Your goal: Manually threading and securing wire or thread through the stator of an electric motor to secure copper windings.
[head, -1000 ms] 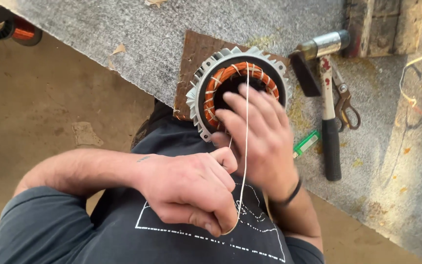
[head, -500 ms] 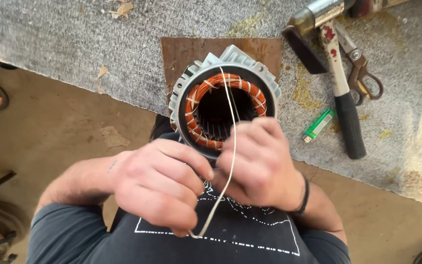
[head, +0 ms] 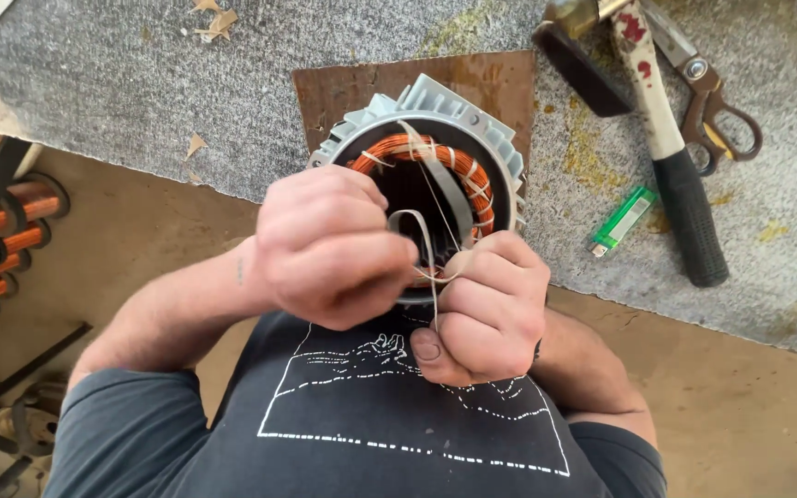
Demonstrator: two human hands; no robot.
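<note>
Since half a second ago both hands have drawn together in front of the motor stator (head: 435,152), and the pale lacing cord (head: 443,189), which then ran in one straight taut line across the bore, now curls into a loop over the copper windings (head: 389,157); this looks like a tie being cinched against the coil, so the lacing seems midway rather than finished. The left hand (head: 325,244) is clenched on the cord's near loop, and the right hand (head: 491,309) has its fingers closed on the cord's tail, thumb pressed underneath. The stator sits upright on a rusty metal plate (head: 343,88) at the edge of the grey worktop (head: 122,92), just before the person's chest. The knuckles hide the knot itself and the lower windings; the hammer (head: 675,157) and shears (head: 717,106) are cut off at the top, with a green lighter (head: 624,219) beside them
</note>
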